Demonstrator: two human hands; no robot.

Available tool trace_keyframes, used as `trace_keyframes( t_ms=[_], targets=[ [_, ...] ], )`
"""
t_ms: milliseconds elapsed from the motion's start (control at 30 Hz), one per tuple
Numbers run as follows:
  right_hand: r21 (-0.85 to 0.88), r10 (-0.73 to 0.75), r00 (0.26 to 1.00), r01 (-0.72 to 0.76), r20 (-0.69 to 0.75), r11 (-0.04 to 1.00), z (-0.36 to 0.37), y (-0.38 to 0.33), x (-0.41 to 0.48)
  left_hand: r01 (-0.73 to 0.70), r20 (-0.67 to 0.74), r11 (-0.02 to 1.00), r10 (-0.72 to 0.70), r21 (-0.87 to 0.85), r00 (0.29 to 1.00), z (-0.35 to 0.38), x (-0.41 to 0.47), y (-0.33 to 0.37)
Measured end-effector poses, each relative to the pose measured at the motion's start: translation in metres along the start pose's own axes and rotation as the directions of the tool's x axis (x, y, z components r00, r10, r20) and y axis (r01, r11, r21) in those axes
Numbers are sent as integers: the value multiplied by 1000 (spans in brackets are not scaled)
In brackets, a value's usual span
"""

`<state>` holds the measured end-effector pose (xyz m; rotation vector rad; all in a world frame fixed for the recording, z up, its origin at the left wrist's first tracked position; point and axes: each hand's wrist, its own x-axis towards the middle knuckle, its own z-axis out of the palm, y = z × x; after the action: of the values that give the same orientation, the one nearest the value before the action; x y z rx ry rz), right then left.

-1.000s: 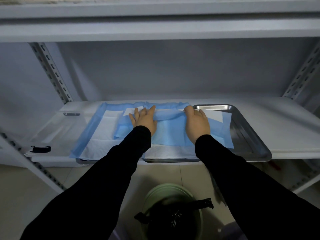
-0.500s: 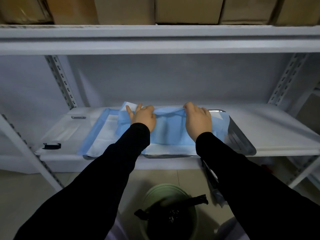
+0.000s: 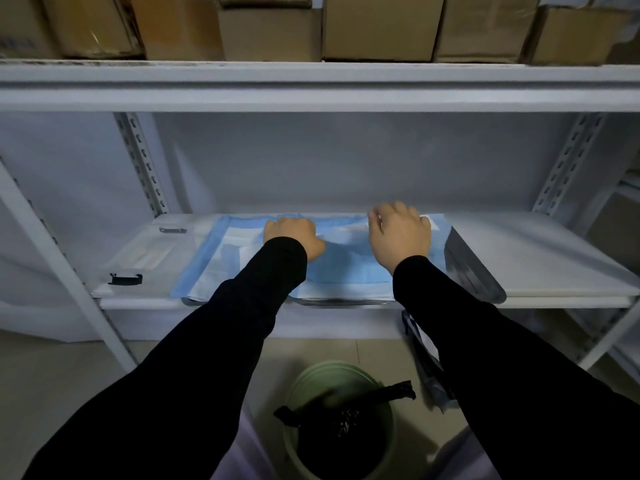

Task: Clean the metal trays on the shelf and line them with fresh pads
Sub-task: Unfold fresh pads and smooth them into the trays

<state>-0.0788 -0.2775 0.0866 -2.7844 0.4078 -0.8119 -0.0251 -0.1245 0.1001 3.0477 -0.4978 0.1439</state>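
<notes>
Head view shows the blue pad (image 3: 346, 268), bunched mid-tray a second ago, now drawn to the back of the right metal tray (image 3: 474, 275) on the shelf (image 3: 554, 258), the left hand (image 3: 292, 235) with fingers curled on it and the right hand (image 3: 398, 239) too blurred to tell, so this lining seems nearly done.

glossy metal tray (image 3: 474, 275), matt blue paper pad (image 3: 346, 268)

Two hands, the left hand (image 3: 292, 237) and the right hand (image 3: 400, 237); two metal trays, the left tray (image 3: 192, 301) and the right tray (image 3: 474, 271); two blue pads, the left pad (image 3: 209, 271) and the right pad (image 3: 346, 268); one green bin (image 3: 300, 383); one black clip (image 3: 125, 279).
</notes>
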Motion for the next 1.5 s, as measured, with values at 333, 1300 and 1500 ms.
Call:
trace_keyframes(
  t_ms=[333, 1300, 1500],
  targets=[
    [-144, 31, 866, 48, 498, 988, -10, -13, 10, -89, 547, 990, 135, -109, 826, -8, -12, 7],
    [-159, 39, 808, 69, 588, 985, 84, 28, 14, 118, 280, 989, -88, -90, 956, 81, 44, -22],
    [-256, 84, 839, 68, 538, 964, 100, 38, 22, 168, 260, 984, -148, -57, 954, 94, 57, -24]
  ],
)
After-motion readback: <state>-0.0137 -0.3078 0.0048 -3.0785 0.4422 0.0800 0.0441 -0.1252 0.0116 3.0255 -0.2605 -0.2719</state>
